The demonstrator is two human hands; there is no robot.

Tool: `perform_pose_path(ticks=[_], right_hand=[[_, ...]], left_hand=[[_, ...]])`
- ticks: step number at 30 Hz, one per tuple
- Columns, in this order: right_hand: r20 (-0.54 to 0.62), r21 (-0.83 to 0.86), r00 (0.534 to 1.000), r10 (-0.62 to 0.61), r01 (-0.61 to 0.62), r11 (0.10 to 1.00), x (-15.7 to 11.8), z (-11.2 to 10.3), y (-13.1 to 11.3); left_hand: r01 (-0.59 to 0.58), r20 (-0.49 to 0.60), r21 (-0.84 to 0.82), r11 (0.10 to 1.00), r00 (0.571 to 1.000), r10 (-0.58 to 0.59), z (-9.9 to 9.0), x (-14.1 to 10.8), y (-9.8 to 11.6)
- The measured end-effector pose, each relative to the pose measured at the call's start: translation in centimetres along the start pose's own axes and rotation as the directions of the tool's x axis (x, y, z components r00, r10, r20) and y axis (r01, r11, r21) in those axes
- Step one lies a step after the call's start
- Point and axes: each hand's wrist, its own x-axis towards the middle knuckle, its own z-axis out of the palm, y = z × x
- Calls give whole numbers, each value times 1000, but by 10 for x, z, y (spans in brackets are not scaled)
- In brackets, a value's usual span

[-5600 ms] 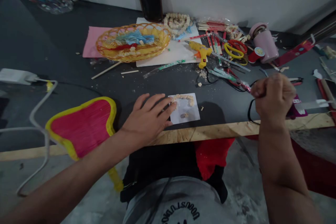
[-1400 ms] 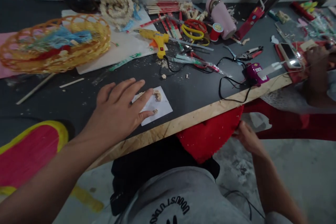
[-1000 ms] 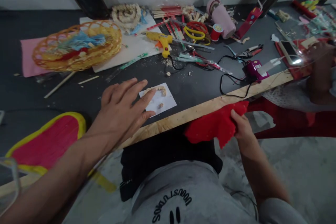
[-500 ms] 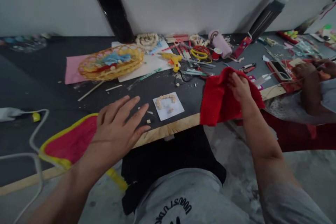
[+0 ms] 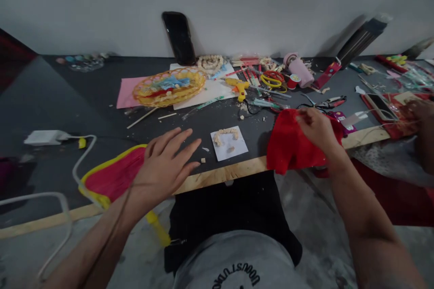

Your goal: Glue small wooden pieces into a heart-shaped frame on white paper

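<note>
My right hand (image 5: 317, 130) pinches the upper edge of a red felt-like cloth (image 5: 293, 144), which lies over the front edge of the table and hangs slightly below it. Stretched out with fingers apart, my left hand (image 5: 167, 158) holds nothing. It is over a pink fly-swatter-like piece with a yellow rim (image 5: 111, 174), partly covering it. Between my hands is a small white paper square (image 5: 233, 152) bearing an arc of pale beige bits (image 5: 226, 134) and a separate bit below it.
Behind are a yellow woven basket (image 5: 142, 99), yellow glue gun (image 5: 240, 88), pink bottle (image 5: 301, 72), pliers (image 5: 334, 101) and leaning phone (image 5: 179, 38). A white cable (image 5: 81, 158) runs at left. Another person's hand (image 5: 420, 110) is at far right.
The view has swung left, so the table items appear farther right and lower. The red cloth sits a little lower, still at my right hand. My left hand stays spread.
</note>
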Motion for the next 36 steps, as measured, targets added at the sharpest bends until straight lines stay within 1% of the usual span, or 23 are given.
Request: perform_pose_path(ticks=[1,2,3,4,5,6,8,11,13,16,19,21,22,25,26,28,30,32,36], right_hand=[[62,-31,990,-130,132,991,-2,5,-8],[138,-57,962,-235,244,968,-5,10,-14],[207,-82,933,-294,317,945,-8,16,-17],[253,-117,916,-312,349,930,-11,21,-17],[270,-158,915,-299,349,924,-13,26,-13],[263,-197,925,-273,328,924,-15,30,-7],[207,-233,951,-229,275,933,-16,35,10],[160,-211,961,-227,258,943,-14,36,30],[176,-188,954,-243,275,943,-10,32,32],[177,-166,952,-250,280,946,-1,20,16],[145,-126,955,-260,278,952,12,9,-14],[157,-51,938,-309,321,946,20,10,-37],[171,-8,926,-336,343,939,24,14,-48],[349,61,843,-410,416,907,34,39,-76],[397,56,816,-421,436,898,37,49,-83],[473,13,777,-415,465,885,42,69,-93],[530,-59,757,-383,483,873,48,84,-99],[569,-130,745,-348,500,856,53,94,-102],[645,-219,702,-302,549,807,61,100,-103]], left_hand=[[1,5,0,1000,1000,-1,2,4,0],[3,15,3,1000,1000,-3,3,8,1],[6,20,5,1000,1000,-6,5,11,1],[10,26,7,1000,1000,-10,7,13,1],[15,31,8,1000,999,-15,8,13,0],[22,32,8,1000,999,-22,11,13,-1],[39,32,4,999,999,-39,15,11,-6],[73,59,-13,997,996,-72,20,8,-13],[87,74,-34,996,994,-85,22,8,-16],[97,98,-51,994,991,-91,23,12,-16],[111,102,-71,991,989,-104,23,15,-15],[134,105,-86,987,987,-125,24,15,-16],[153,111,-88,984,984,-142,23,13,-16],[214,147,-95,972,969,-199,20,8,-17],[223,166,-106,969,965,-204,19,6,-16],[223,212,-133,966,958,-192,17,2,-12],[211,251,-152,966,953,-169,18,1,-4],[204,273,-153,967,949,-157,21,2,3],[200,296,-154,968,944,-148,28,6,11]])
